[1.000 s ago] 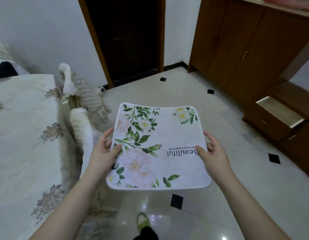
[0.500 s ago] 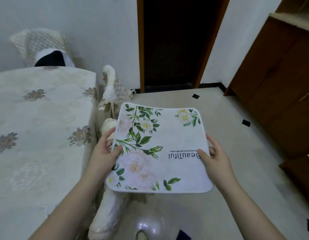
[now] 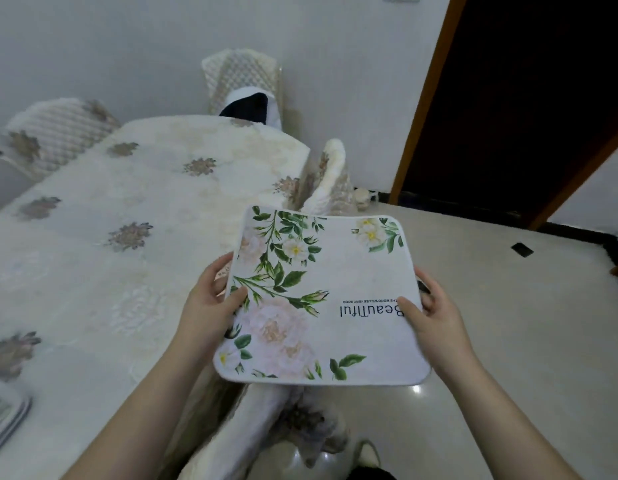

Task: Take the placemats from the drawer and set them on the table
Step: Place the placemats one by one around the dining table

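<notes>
My left grip (image 3: 210, 303) and right grip (image 3: 435, 315) pinch the placemat's (image 3: 335, 271) side edges, just beside the table (image 3: 110, 271).

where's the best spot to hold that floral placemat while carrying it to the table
By its two short side edges, one hand from each side, as now: the left hand pinches the left edge and the right hand the right edge of the floral placemat, thumbs on top, fingers underneath. It is thin, wide and looks floppy, so opposite mid-edge grips probably keep it flat for laying on the table.
</notes>
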Demonstrator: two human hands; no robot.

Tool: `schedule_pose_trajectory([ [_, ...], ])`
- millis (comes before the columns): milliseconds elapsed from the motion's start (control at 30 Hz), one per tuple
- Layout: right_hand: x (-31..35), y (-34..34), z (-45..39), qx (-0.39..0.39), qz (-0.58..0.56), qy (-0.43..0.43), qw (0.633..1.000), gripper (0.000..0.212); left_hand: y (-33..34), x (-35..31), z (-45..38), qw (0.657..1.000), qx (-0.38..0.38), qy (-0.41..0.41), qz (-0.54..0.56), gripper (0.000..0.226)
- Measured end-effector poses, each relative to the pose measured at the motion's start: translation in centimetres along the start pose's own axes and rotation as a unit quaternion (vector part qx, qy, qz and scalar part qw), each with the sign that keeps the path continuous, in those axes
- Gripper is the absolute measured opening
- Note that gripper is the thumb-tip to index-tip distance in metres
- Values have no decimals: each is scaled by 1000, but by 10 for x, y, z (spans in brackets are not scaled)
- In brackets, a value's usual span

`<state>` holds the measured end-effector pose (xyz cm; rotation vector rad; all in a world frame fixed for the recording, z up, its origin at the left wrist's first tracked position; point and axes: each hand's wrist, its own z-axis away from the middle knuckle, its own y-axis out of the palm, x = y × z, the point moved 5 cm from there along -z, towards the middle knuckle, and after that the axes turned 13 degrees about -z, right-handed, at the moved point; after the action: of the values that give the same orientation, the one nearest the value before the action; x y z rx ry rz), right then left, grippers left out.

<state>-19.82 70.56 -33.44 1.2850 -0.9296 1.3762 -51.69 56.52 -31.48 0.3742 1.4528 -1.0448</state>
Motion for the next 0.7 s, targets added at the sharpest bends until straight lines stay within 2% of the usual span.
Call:
schedule_pose_trajectory([
  [333, -4, 58, -87, 194, 3, 46, 980, 55, -17, 15, 30, 983, -159, -93, 19, 55],
  [600, -15, 162, -80, 365, 32, 64, 928, 53, -69, 65, 102, 936, -296, -164, 96, 55],
  [700, -22, 205, -67, 402, 43, 65, 912, 53, -90, 86, 122, 918, -334, -183, 115, 56],
])
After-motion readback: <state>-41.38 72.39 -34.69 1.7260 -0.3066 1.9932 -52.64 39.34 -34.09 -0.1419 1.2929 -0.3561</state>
